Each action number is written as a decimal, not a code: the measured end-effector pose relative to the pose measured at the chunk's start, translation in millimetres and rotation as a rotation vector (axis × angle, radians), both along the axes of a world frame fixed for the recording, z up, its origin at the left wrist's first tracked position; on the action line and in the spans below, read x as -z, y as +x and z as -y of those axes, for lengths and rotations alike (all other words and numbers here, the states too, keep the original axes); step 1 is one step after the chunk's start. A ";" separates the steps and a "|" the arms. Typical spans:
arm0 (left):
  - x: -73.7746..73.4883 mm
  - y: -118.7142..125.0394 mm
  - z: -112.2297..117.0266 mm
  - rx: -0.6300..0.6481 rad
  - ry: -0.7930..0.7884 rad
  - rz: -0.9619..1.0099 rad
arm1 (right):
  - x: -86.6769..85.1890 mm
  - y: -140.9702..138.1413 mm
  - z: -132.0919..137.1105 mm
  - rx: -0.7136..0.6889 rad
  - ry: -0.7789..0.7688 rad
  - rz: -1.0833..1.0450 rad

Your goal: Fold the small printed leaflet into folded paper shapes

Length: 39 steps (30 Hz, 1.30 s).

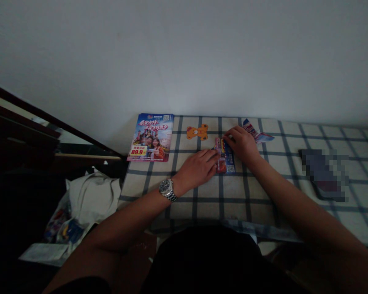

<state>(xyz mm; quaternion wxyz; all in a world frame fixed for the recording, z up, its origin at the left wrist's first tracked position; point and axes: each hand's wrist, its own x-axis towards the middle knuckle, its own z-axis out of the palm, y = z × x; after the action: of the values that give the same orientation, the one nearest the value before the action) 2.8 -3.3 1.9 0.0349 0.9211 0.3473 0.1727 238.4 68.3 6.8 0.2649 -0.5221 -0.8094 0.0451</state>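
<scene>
A narrow folded strip of printed paper [225, 160] lies on the checked tablecloth [239, 196]. My left hand [198, 166] lies flat beside the strip, fingers stretched out and touching its left edge. A metal watch [167, 190] sits on that wrist. My right hand [243, 143] rests on the strip's upper end, its fingers curled and pressing the paper down. Just behind my right hand lies another folded piece of printed paper [257, 132].
A colourful flyer [151, 137] lies at the table's left corner, an orange bear-shaped cutout [198, 132] beside it. A blurred dark object [325, 173] sits at the right. Left of the table are dark furniture, a pale bag [93, 196] and papers on the floor. A plain wall stands behind.
</scene>
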 end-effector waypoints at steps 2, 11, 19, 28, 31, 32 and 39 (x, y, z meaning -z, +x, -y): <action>-0.1 0.0 0.3 -0.001 -0.002 -0.005 | 0.4 2.4 4.5 -0.034 -0.008 -0.006; -0.4 0.7 0.5 -0.007 -0.015 -0.001 | 4.3 8.7 24.4 -0.140 -0.040 -0.023; 0.1 0.5 0.6 -0.007 -0.020 0.003 | 15.8 22.1 44.6 -0.223 -0.024 -0.059; 2.1 0.7 0.8 -0.009 -0.022 0.002 | 14.4 23.7 53.5 -0.257 -0.041 -0.057; 3.2 0.2 0.3 -0.008 -0.016 -0.004 | 15.5 24.0 53.9 -0.256 -0.039 -0.059; 3.2 0.1 0.2 -0.006 -0.014 -0.004 | 15.7 23.8 54.3 -0.256 -0.037 -0.059; 2.0 -0.9 -1.3 -0.009 -0.008 0.012 | 13.6 21.5 58.5 -0.275 -0.001 -0.049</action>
<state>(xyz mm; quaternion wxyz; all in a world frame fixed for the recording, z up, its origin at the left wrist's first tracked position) 1.9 -2.0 -0.1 0.0398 0.9182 0.3519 0.1773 259.9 9.8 -6.8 0.2756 -0.4052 -0.8666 0.0942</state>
